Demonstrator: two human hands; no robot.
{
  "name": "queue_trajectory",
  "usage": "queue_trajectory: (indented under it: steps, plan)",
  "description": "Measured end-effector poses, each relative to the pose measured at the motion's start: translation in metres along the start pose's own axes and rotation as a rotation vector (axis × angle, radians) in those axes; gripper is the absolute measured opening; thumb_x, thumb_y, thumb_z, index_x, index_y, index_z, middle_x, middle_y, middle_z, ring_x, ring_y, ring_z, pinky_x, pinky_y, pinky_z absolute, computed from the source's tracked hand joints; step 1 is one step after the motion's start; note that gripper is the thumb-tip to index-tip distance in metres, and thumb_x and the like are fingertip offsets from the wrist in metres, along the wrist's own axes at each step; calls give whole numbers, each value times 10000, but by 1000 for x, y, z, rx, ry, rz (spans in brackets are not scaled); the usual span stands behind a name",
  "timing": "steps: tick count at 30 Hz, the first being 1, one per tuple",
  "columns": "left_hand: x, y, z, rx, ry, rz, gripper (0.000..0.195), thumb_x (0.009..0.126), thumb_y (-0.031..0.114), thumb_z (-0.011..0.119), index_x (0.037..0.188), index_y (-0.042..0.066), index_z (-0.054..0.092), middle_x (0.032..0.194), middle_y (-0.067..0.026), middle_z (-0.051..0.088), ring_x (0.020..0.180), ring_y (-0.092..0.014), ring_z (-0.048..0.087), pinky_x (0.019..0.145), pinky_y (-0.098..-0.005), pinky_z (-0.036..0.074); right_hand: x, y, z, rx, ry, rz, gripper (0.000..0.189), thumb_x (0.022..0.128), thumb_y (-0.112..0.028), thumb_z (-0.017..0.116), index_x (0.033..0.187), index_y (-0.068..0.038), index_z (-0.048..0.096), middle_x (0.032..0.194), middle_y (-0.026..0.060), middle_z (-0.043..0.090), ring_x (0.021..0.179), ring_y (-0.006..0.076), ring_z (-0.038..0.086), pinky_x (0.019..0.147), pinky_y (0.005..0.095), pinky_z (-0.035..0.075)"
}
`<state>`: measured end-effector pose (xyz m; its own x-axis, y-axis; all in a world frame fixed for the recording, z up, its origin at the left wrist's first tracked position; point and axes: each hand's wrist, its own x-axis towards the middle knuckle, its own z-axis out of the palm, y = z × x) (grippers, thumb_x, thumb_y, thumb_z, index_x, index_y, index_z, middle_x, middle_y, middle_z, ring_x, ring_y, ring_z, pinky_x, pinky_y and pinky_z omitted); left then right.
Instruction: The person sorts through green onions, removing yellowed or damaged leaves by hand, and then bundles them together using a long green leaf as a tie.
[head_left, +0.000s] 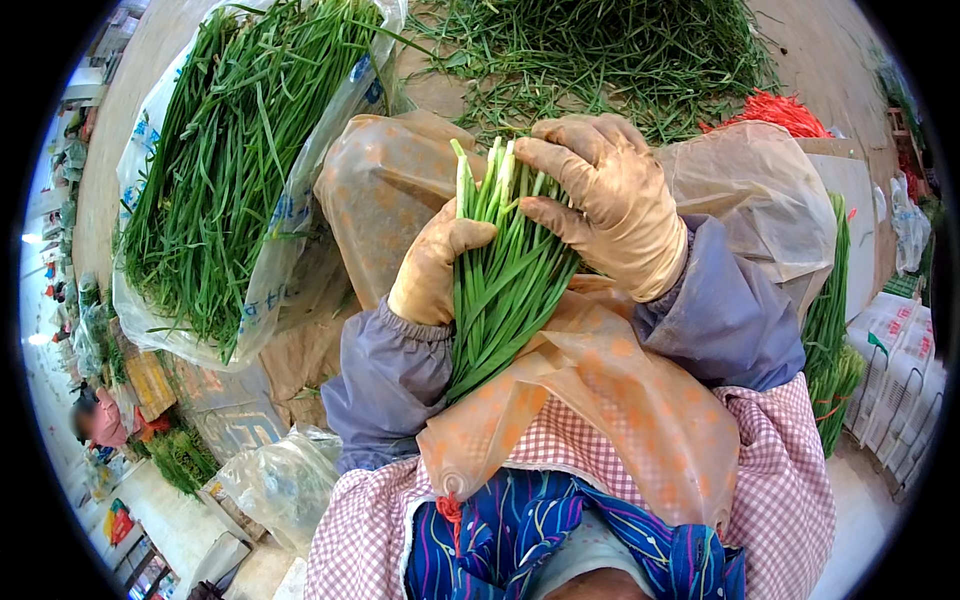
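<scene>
A bunch of green garlic chives (506, 300) lies over my lap, its pale cut ends pointing away from me. My left hand (435, 259), in a tan rubber glove, grips the bunch from the left with the thumb across the stalks. On the other side my right hand (604, 199), gloved alike, has its bent fingers against the stalks near their pale ends. Whether the right fingers pinch any stalk is hard to see. Beneath the bunch spreads a translucent plastic apron (600, 352) with orange spots.
A plastic bag (259, 322) full of long chives stands at the left. Loose green trimmings (600, 60) are heaped ahead of my knees. Red plastic ties (784, 112) lie beyond my right knee, and tied chives (829, 390) sit at my right near white crates (896, 375). A person (105, 420) is far left.
</scene>
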<state>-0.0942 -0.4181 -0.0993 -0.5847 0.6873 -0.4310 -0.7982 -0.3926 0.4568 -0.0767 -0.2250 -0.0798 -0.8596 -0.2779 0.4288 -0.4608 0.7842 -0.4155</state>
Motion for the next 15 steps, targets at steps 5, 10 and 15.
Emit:
queue_trajectory:
  steps: [5, 10, 15]
  plan:
    - [1, 1, 5, 2, 18, -1, 513, 766, 60, 457, 1268, -22, 390, 1137, -158, 554, 965, -239, 597, 865, -337, 492, -4, 5, -5, 215, 77, -20, 415, 740, -182, 700, 1118, -100, 550, 1045, 113, 576, 992, 296, 552, 851, 394, 426]
    - [2, -1, 8, -50, 83, 41, 521, 762, 61, 439, 1274, -22, 388, 1135, -155, 552, 965, -242, 597, 870, -347, 489, -9, 6, -1, 264, 59, 65, 348, 693, -138, 728, 1014, -87, 605, 1071, 121, 579, 1019, 305, 548, 870, 398, 422]
    - [2, -2, 10, -18, 59, 64, 561, 757, 56, 467, 1304, 7, 356, 1141, -127, 544, 978, -232, 587, 870, -343, 487, -7, 1, 7, 105, 10, 71, 371, 708, -190, 718, 1056, -132, 602, 1153, 126, 546, 1078, 315, 508, 912, 413, 386]
